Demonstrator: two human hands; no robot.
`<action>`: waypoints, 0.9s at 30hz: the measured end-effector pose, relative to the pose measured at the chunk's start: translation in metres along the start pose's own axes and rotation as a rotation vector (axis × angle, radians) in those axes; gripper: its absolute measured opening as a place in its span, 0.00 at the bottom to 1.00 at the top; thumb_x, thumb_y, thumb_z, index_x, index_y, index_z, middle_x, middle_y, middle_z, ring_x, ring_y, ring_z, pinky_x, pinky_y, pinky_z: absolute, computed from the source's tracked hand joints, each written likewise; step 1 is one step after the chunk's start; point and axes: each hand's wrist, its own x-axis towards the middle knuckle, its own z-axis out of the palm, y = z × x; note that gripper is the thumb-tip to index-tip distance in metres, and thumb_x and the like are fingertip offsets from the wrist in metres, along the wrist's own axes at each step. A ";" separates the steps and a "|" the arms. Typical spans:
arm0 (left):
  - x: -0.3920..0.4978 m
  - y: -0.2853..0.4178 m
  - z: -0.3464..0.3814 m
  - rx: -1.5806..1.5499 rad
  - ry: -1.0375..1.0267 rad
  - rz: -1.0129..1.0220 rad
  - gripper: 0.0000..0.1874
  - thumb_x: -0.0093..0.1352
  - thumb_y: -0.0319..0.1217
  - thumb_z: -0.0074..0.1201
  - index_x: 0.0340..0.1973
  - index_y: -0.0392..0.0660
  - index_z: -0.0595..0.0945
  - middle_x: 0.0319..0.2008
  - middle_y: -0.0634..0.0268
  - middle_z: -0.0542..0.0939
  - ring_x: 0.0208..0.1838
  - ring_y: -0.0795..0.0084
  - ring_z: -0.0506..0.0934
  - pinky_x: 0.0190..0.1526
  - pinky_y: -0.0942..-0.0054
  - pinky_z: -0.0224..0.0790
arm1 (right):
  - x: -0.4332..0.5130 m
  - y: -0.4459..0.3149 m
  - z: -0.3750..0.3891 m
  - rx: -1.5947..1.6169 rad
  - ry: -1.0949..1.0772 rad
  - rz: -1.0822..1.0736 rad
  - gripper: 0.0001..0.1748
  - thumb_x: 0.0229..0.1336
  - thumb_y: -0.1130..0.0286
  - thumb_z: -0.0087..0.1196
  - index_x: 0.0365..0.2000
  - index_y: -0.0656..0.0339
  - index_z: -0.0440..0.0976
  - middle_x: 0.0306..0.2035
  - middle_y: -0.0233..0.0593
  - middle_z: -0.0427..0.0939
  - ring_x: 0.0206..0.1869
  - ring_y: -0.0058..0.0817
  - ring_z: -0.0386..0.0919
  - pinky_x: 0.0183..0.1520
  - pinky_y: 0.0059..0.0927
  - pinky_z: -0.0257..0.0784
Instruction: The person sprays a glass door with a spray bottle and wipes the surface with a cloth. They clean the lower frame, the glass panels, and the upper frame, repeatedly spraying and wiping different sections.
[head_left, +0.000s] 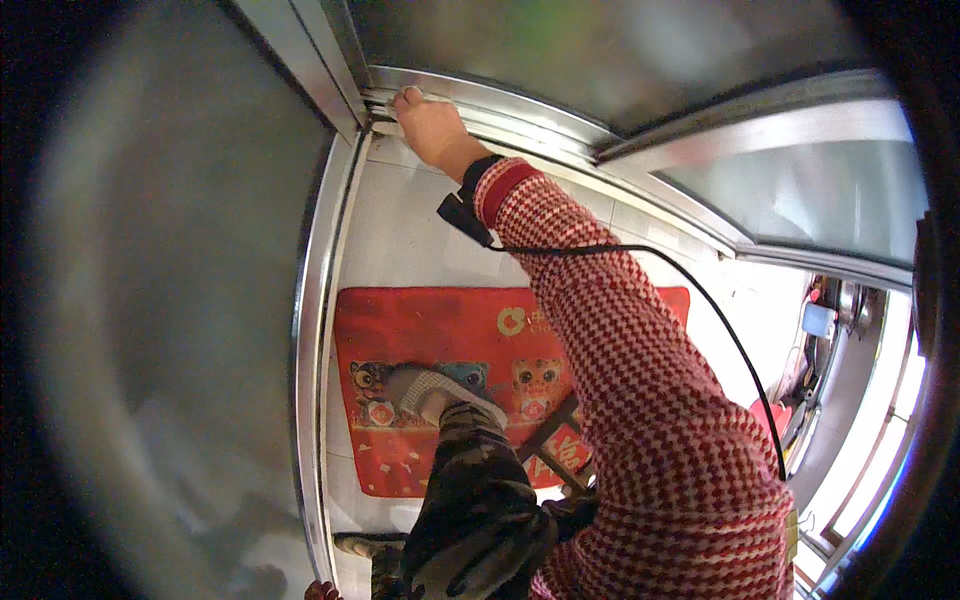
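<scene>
My right hand (433, 129) reaches to the far corner of a metal-framed glass enclosure. Its fingers are bent down at the metal bottom rail (517, 124), close to where the rail meets the upright frame (349, 112). The fingertips are hidden, so whether they pinch anything cannot be told. A black strap with a small black device (463, 219) circles that wrist, and a black cable (675, 262) runs back from it over the checked sleeve (622, 322). My left hand is out of view; only a small reddish patch, unclear, shows at the bottom edge beside the left door frame.
A red printed mat (442, 319) lies on pale floor tiles (405, 217), with my slippered foot (427, 390) on it. A small wooden stool-like frame (551, 442) stands over its corner. Large glass panel (202, 300) to the left; glazed metal panel (795, 187) to the right.
</scene>
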 end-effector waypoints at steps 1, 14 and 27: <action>-0.001 0.001 0.001 -0.009 -0.206 0.232 0.34 0.64 0.51 0.52 0.58 0.40 0.68 0.53 0.56 0.74 0.54 0.60 0.72 0.54 0.63 0.66 | -0.009 0.005 -0.002 -0.021 -0.039 0.008 0.12 0.50 0.76 0.48 0.39 0.65 0.70 0.40 0.47 0.72 0.37 0.46 0.78 0.37 0.42 0.76; 0.001 -0.014 0.006 -0.040 0.034 0.088 0.23 0.70 0.42 0.46 0.55 0.42 0.71 0.49 0.59 0.77 0.49 0.62 0.75 0.48 0.62 0.70 | -0.150 0.124 -0.084 -0.398 -0.316 0.247 0.12 0.53 0.75 0.45 0.39 0.64 0.71 0.43 0.52 0.73 0.37 0.45 0.79 0.39 0.40 0.76; -0.031 -0.001 0.031 0.019 0.080 0.102 0.24 0.69 0.45 0.46 0.54 0.43 0.72 0.50 0.60 0.76 0.49 0.66 0.75 0.49 0.66 0.67 | -0.191 0.132 -0.062 -0.147 -0.027 0.042 0.10 0.54 0.74 0.46 0.37 0.63 0.70 0.37 0.49 0.73 0.34 0.44 0.79 0.37 0.41 0.76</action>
